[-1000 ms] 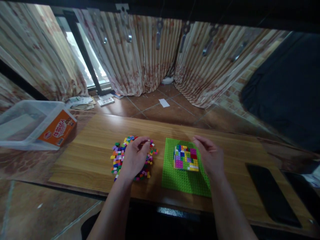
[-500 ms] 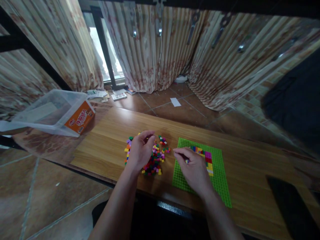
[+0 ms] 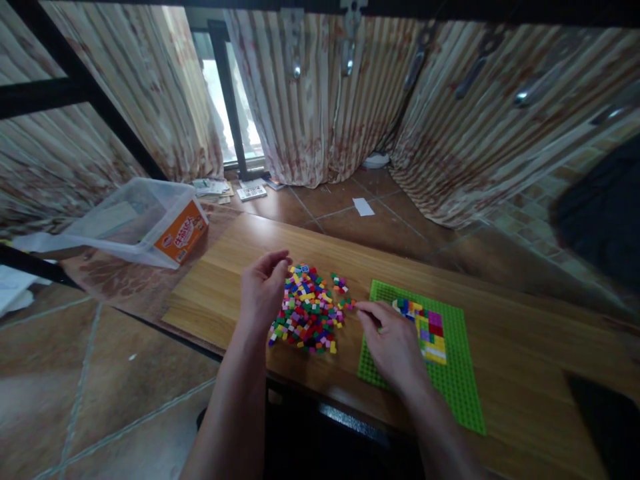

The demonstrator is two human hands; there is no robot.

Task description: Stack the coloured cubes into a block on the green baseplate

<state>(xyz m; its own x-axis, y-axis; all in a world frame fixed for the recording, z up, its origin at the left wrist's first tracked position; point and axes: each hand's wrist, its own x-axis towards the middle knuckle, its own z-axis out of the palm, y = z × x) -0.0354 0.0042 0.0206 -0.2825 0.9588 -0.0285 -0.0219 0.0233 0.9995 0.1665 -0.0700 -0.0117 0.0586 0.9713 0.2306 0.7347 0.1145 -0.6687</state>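
This is looking like a room in a home: long striped curtains [image 3: 305, 120] with reddish patterning are hanging down to a brown tiled floor [image 3: 145, 400], and daylight is showing through a window [image 3: 215, 93] between them. A pile of papers [image 3: 212, 187] is lying near the curtains' foot, colourful toy bricks [image 3: 309, 310] are lying heaped on a wooden tabletop [image 3: 220, 287], and a clear plastic box [image 3: 183, 233] is standing nearby.

Both bare forearms [image 3: 235, 393] come in over the tabletop [image 3: 220, 280]'s near edge. The left hand [image 3: 263, 288] is closer to the left edge, fingers curled, thumb up by the index. The right hand [image 3: 393, 340] is further along, back of it up, thumb and index pointing leftish, can't tell if the tips touch tbh.
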